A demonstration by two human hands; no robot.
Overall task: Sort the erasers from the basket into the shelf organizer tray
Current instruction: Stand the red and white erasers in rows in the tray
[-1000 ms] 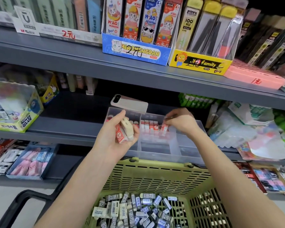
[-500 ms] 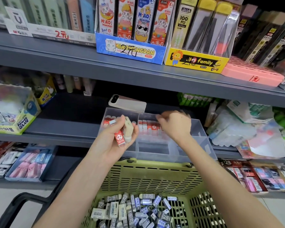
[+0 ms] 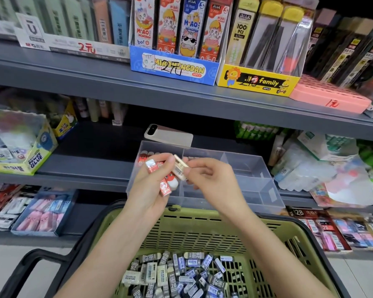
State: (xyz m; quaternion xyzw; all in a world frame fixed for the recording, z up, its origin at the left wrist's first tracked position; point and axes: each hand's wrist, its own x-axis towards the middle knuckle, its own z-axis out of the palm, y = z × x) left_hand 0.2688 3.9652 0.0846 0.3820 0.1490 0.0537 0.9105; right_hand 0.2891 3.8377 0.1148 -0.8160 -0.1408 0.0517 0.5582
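**Desk:** What have the hands got?

**Operator:** From my feed, the left hand (image 3: 146,190) is curled round a small bunch of red-and-white paper-sleeved erasers (image 3: 166,183), held up in front of the tray. The right hand (image 3: 211,181) has thumb and forefinger closed on the lower end of a cream-coloured rectangular eraser with a barcode (image 3: 180,168). Its upper end lies against the left fingertips. I cannot tell whether the left also grips it.

**Desk:** And the destination?

**Operator:** Just behind both hands is the clear plastic organizer tray with dividers (image 3: 256,183), standing on the grey metal shelf (image 3: 91,173). Its back-left compartment holds a row of red-sleeved erasers (image 3: 143,157); the right-hand compartments look bare. A pale phone in a case (image 3: 170,135) lies behind the tray.

**Desk:** The supply?

**Operator:** Below my wrists is the olive-green slotted plastic basket (image 3: 202,224), with a heap of grey, blue and white sleeved erasers (image 3: 177,274) in its bottom.

**Desk:** Which step is this?

**Operator:** I read it as picking one piece out of the handful, with the sorting far from finished. Next I'd draw the cream one clear without loosening the red ones. Since it differs from the red row, it probably belongs in another compartment, set down flat against a divider.
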